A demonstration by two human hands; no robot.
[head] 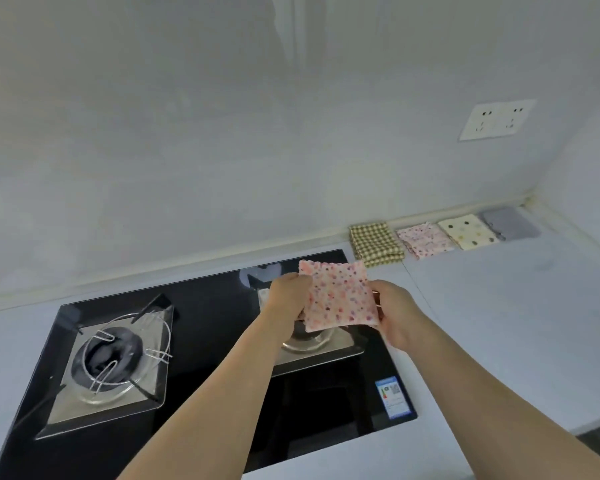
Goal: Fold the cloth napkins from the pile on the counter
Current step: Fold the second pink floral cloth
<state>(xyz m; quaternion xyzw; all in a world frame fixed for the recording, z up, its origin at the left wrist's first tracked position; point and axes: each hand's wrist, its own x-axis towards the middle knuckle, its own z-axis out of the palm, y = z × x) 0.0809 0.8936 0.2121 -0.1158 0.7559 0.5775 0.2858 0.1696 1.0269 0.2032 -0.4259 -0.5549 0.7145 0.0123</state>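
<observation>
1. A pink dotted napkin [336, 294], folded into a small square, is held in the air above the right burner [309, 344] of a black gas stove [205, 341].
2. The napkin's left edge is gripped by the left hand [288, 296], its fingers curled round the cloth.
3. The napkin's right edge is pinched by the right hand [395, 313], with the thumb seen at the cloth's edge.
4. Four folded napkins are laid in a row on the counter [499, 289] along the back wall: a green checked napkin [376, 244], a pink floral napkin [423, 239], a cream spotted napkin [468, 232] and a grey napkin [513, 225].
5. The row is set well apart from the held napkin, to its right and behind it.
6. A wire pot stand [125, 344] is seen on the left burner.
7. A white double socket [496, 119] is mounted on the wall above the row.
8. A blue label [394, 398] is stuck near the stove's front right corner.
</observation>
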